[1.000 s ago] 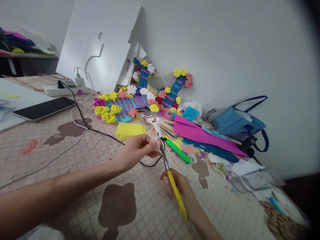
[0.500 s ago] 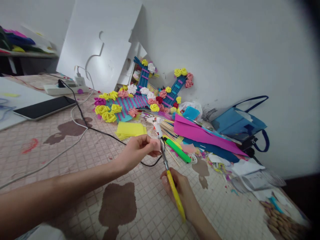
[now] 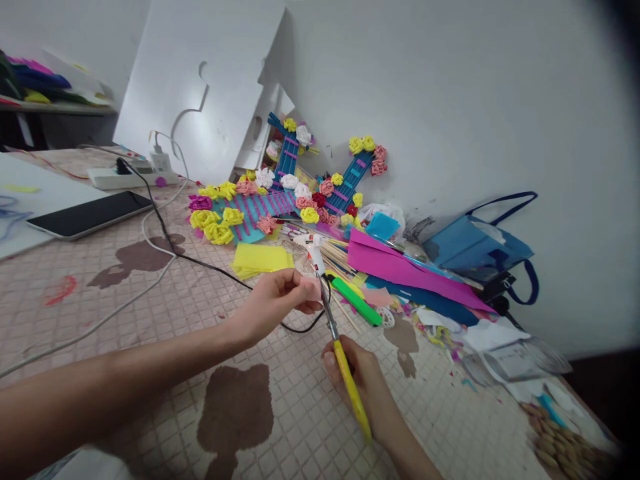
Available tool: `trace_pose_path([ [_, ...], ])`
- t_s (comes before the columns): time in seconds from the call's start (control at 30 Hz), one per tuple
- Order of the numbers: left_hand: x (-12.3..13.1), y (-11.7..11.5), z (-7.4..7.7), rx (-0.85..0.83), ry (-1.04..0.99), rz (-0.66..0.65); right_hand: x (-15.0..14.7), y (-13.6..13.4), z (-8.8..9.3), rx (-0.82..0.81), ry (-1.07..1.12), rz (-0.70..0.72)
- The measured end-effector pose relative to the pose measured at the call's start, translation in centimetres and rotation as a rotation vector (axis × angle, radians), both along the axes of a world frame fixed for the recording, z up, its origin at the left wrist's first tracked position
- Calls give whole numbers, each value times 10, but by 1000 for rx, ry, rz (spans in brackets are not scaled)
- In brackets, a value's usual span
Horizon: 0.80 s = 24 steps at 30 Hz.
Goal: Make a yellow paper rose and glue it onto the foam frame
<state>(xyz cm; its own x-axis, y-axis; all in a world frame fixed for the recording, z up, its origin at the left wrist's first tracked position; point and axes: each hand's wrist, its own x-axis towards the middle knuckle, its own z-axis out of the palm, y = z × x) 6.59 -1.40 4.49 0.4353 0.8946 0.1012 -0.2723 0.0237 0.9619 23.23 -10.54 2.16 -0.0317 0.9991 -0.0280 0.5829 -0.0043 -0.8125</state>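
Note:
Near the middle of the view, my left hand (image 3: 280, 297) pinches a small piece of pink paper (image 3: 311, 289). My right hand (image 3: 357, 380) is closed on yellow-handled scissors (image 3: 351, 387), whose metal blades point up and away, right at the paper's right edge. Whether the blades cut into the paper is too small to tell. Just beyond the scissor tips lies a white glue gun (image 3: 314, 252). A stack of yellow paper (image 3: 261, 259) is behind my left hand, and a green marker-like object (image 3: 356, 301) rests right of the blades.
Blue frames with paper roses (image 3: 265, 208) stand at the back. Magenta sheets (image 3: 410, 270), thin sticks and scraps lie to the right, by a blue bag (image 3: 480, 243). A tablet (image 3: 93, 215), a power strip (image 3: 107, 179) and cables are on the left.

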Motion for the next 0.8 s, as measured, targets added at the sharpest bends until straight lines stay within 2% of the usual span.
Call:
trace_pose_path([
  [0.2,0,0,2,-3,-15,-17,0,0,2,-43,-6,-29],
  [0.8,-3,4,0,11,-5,-46,6,0,-4,-37,-76,-34],
])
